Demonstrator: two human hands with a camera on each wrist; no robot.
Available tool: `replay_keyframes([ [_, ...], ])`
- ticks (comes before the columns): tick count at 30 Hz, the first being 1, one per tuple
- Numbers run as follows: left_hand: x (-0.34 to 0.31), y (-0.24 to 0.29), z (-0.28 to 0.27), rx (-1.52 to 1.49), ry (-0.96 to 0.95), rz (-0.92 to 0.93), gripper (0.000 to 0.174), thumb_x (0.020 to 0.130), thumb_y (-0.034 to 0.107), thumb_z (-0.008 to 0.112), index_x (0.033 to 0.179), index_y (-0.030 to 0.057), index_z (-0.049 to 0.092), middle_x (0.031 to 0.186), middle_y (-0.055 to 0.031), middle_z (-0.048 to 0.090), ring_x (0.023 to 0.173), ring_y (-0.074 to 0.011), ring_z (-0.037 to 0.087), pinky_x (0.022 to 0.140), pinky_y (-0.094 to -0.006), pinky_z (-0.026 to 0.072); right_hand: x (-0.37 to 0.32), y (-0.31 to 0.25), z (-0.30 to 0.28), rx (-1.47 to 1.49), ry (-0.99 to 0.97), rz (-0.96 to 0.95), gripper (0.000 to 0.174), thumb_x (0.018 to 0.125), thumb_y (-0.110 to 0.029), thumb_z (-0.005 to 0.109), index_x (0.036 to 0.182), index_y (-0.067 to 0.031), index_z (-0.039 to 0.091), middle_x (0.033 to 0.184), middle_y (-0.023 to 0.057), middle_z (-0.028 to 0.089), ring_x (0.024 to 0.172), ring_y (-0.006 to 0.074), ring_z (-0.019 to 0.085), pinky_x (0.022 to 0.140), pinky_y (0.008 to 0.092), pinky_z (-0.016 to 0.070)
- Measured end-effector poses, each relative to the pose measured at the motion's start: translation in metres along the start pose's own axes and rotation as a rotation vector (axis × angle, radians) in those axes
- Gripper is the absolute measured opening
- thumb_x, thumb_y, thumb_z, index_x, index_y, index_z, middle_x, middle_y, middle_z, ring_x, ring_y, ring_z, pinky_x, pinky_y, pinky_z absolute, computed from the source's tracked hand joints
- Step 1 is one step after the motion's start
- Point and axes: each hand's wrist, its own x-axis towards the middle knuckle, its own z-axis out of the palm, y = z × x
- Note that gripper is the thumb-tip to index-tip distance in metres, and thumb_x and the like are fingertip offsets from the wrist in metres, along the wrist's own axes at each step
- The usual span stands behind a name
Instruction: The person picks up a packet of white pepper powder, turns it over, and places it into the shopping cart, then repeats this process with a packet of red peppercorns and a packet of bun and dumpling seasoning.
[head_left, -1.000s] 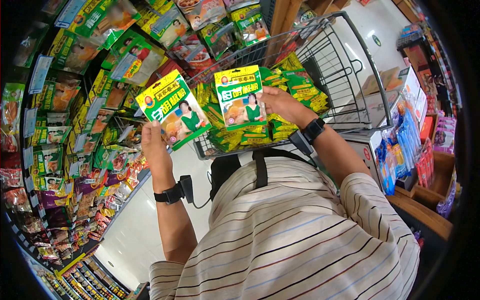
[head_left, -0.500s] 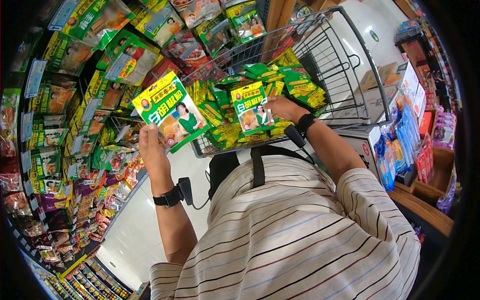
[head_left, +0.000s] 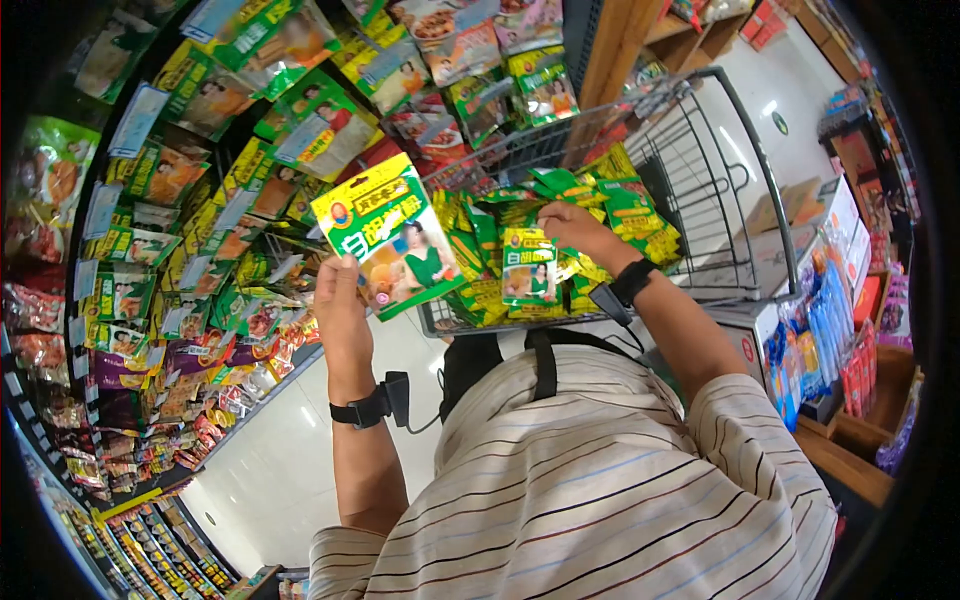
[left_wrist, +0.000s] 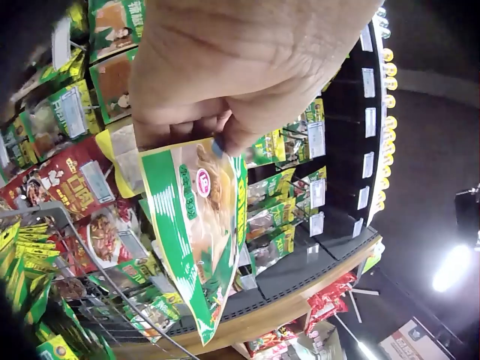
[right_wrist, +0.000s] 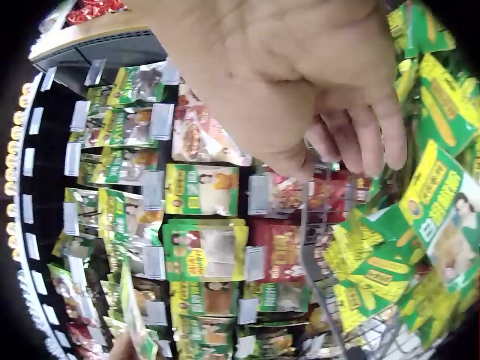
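Note:
My left hand (head_left: 343, 325) pinches a green, yellow and white packet of white pepper powder (head_left: 392, 245) by its lower left edge, thumb in front. In the left wrist view the packet (left_wrist: 202, 225) hangs below the curled fingers. A second pepper packet (head_left: 530, 270) lies face up on the pile in the shopping cart (head_left: 775, 225). Just above it is my right hand (head_left: 583, 235). The right wrist view shows that hand (right_wrist: 300, 75) with loosely bent fingers and nothing between them, apart from the packet (right_wrist: 454, 217).
Several green and yellow seasoning packets (head_left: 630, 200) fill the cart's near part. A rack of hanging seasoning packets (head_left: 150, 250) stands on the left. White boxes (head_left: 740, 345) and blue-wrapped goods (head_left: 815, 330) are to the right. A wooden post (head_left: 610, 80) rises behind the cart.
My right hand has lowered its pepper packet onto the pile in the cart and let go. The left hand still holds its packet. The head view has shifted slightly.

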Motion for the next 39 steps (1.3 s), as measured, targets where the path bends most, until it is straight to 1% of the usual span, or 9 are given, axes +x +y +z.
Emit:
replay_keyframes([
  [9,0.002,0.046,0.032,-0.039,-0.114,0.096,0.015,0.100,0.026,0.059,0.096,0.0110,0.055,0.084,0.0017,0.061,0.064,-0.0050,0.055,0.052,-0.0213,0.0455,-0.043,-0.177,0.032,0.290,-0.379,-0.428,0.045,0.095,-0.036,0.065,0.124,-0.0024,0.058,0.104,0.0064,0.066,0.098,0.0150,0.062,0.081,0.0329,0.0528],
  [13,0.001,0.063,0.043,-0.046,-0.142,0.132,0.015,0.100,0.024,0.058,0.099,0.0097,0.056,0.088,0.0000,0.064,0.071,-0.0061,0.061,0.053,-0.0211,0.0487,-0.050,-0.203,0.040,0.211,-0.368,-0.500,0.024,0.098,-0.028,0.060,0.108,-0.0057,0.065,0.094,-0.0037,0.064,0.082,0.0058,0.059,0.069,0.0242,0.0491],
  [16,0.002,0.070,0.048,0.015,-0.112,0.213,0.014,0.100,0.022,0.057,0.102,0.0083,0.055,0.087,-0.0006,0.064,0.073,-0.0069,0.064,0.057,-0.0215,0.0522,-0.051,-0.215,0.043,0.206,-0.268,-0.559,0.027,0.099,-0.023,0.059,0.118,-0.0052,0.063,0.099,-0.0049,0.065,0.082,0.0035,0.057,0.070,0.0231,0.0478],
  [20,-0.001,0.084,0.055,-0.002,-0.152,0.187,0.019,0.099,0.024,0.059,0.108,0.0076,0.055,0.089,-0.0009,0.062,0.078,-0.0102,0.065,0.062,-0.0260,0.0558,-0.066,-0.240,0.035,0.305,-0.267,-0.588,0.022,0.100,-0.023,0.057,0.114,-0.0069,0.063,0.089,-0.0046,0.064,0.072,0.0017,0.054,0.062,0.0201,0.0447],
  [21,-0.011,0.095,0.059,0.051,-0.220,0.192,0.025,0.099,0.024,0.058,0.114,0.0040,0.055,0.099,-0.0030,0.064,0.084,-0.0095,0.061,0.075,-0.0258,0.0525,-0.066,-0.245,0.035,0.331,-0.254,-0.597,0.022,0.099,-0.023,0.057,0.113,-0.0070,0.063,0.088,-0.0046,0.064,0.071,0.0019,0.055,0.062,0.0203,0.0448],
  [24,-0.014,0.098,0.064,0.089,-0.340,0.150,0.033,0.099,0.027,0.058,0.121,0.0030,0.050,0.104,-0.0099,0.067,0.083,-0.0158,0.067,0.065,-0.0264,0.0554,-0.069,-0.253,0.032,0.376,-0.240,-0.602,0.020,0.099,-0.024,0.059,0.110,-0.0073,0.063,0.086,-0.0045,0.063,0.070,0.0024,0.055,0.061,0.0207,0.0452],
  [27,-0.015,0.097,0.066,0.136,-0.336,0.147,0.033,0.099,0.027,0.060,0.120,0.0032,0.051,0.103,-0.0100,0.067,0.077,-0.0145,0.067,0.062,-0.0241,0.0538,-0.071,-0.255,0.030,0.374,-0.271,-0.603,0.021,0.098,-0.025,0.059,0.109,-0.0069,0.063,0.085,-0.0044,0.063,0.070,0.0025,0.056,0.061,0.0203,0.0452],
  [33,-0.018,0.097,0.066,0.190,-0.320,0.143,0.032,0.098,0.026,0.061,0.119,0.0032,0.052,0.099,-0.0079,0.067,0.071,-0.0122,0.066,0.057,-0.0225,0.0509,-0.087,-0.262,0.032,0.341,-0.311,-0.665,0.033,0.099,-0.021,0.059,0.124,-0.0002,0.060,0.109,0.0025,0.067,0.093,0.0076,0.061,0.082,0.0254,0.0500],
  [39,-0.018,0.087,0.060,0.241,-0.389,0.099,0.031,0.098,0.026,0.061,0.118,0.0031,0.052,0.098,-0.0075,0.068,0.069,-0.0118,0.066,0.054,-0.0225,0.0501,-0.072,-0.252,0.033,0.310,-0.290,-0.718,0.034,0.100,-0.020,0.057,0.126,0.0029,0.059,0.118,0.0045,0.066,0.103,0.0096,0.059,0.092,0.0276,0.0467],
])
